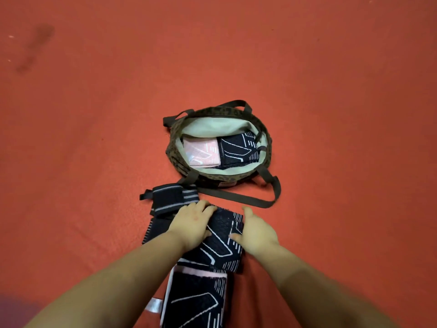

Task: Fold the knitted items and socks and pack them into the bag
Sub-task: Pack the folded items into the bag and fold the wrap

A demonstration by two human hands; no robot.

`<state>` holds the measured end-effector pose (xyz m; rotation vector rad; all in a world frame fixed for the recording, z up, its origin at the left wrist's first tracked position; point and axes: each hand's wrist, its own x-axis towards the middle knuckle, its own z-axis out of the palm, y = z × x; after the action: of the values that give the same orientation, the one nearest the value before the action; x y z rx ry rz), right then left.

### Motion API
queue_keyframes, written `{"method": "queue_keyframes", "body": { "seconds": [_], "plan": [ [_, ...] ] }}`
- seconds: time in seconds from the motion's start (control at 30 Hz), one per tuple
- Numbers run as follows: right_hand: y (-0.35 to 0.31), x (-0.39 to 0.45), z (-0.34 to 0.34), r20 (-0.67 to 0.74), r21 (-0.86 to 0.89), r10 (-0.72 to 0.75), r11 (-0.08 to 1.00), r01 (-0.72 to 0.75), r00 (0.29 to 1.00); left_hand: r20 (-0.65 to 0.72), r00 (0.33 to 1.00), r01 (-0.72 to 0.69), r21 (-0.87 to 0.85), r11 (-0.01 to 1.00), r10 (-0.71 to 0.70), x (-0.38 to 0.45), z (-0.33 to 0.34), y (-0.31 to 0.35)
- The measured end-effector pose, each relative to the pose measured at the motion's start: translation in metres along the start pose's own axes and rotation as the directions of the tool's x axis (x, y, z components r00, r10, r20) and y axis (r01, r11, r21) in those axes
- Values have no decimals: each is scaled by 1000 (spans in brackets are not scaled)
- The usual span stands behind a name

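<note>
Nearest us, at bottom edge: a dark knit piece w/ pale line pattern (196, 301), pink band across its top, white label at its left side. It runs out of view below.

Just beyond, overlapping that piece: a folded dark knit item (222, 245), same line pattern. Both our hands are on it. Left hand (191, 223) lies on its upper-left part, fingers bent over the far corner, thumb on the top face; looks like a grip on the fold edge. Right hand (256, 233) sits at its right edge, thumb laid across the fabric pointing left, forefinger stretched out past the far corner; rest of the fingers hidden under the palm, so we can't tell if they curl under the edge. Both forearms bare, coming in from lower corners.

Left of the left hand, touching the folded item: dark socks w/ grey stripes (169, 197), stacked, partly under our left hand's fingers. A further dark strip w/ white edge marks shows below them by the left wrist.

Further out, centre: the bag (175, 159), round, dark patterned outside, pale lining, mouth open upward. Inside, side by side and touching: a pink folded knit (203, 152) on the left, a dark folded knit (238, 147) on the right. Bag strap (248, 200) lies looped on the floor between bag and hands.

All sits on a red-orange cloth surface (331, 91); dark stain at far left.
</note>
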<state>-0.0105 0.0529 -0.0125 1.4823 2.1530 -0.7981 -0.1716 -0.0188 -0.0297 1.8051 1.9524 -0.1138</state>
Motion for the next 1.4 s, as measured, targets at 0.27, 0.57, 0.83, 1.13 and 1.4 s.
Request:
{"method": "queue_keyframes", "body": {
  "seconds": [0.27, 0.57, 0.83, 1.13, 1.4],
  "plan": [
    [6, -9, 21, 16, 481, 159, 865, -147, 987, 8, 899, 368, -552, 748, -437, -16, 7, 6],
    [9, -1, 33, -8, 754, 150, 650, -93, 989, -13, 861, 323, -757, 567, -508, -11, -5, -2],
    [-1, 5, 41, 149, 851, 254, 459, -255, 956, 165, 842, 493, -624, 606, -514, -4, 12, -18],
    [4, -11, 48, -217, 369, -61, 919, 140, 974, 53, 990, -137, 284, 949, 128, 11, -22, -15],
    [-5, -11, 45, -9, 814, 139, 576, -73, 990, 124, 992, -76, 330, 941, 37, 16, -14, -11]
  ]
}}
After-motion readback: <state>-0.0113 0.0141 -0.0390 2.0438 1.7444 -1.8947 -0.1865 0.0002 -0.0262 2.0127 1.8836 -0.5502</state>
